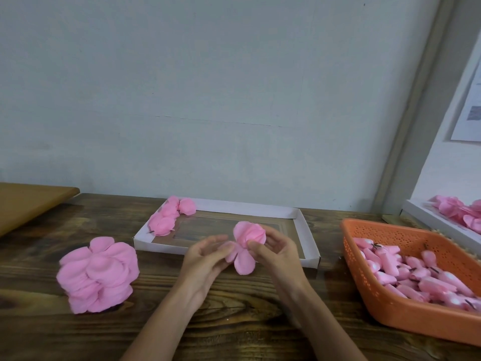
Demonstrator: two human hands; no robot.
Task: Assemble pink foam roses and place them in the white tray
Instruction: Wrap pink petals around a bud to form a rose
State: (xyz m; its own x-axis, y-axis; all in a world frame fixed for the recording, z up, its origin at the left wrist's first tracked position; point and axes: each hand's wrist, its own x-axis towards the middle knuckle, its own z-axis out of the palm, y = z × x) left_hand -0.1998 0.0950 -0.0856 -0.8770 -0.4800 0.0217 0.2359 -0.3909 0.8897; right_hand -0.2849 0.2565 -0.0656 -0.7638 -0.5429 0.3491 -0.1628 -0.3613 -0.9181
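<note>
While the wooden tabletop runs back to the wall, I see an orange basket of pink buds at its right edge. The white tray lies along the far edge, with finished roses in its far left corner, and a petal stack sits left. The left hand and right hand both pinch a foam rose over the tray's near wall. The wall sheet has print too small to read.

Both forearms extend forward; left hand and right hand face each other, fingers curled in a pinch.
</note>
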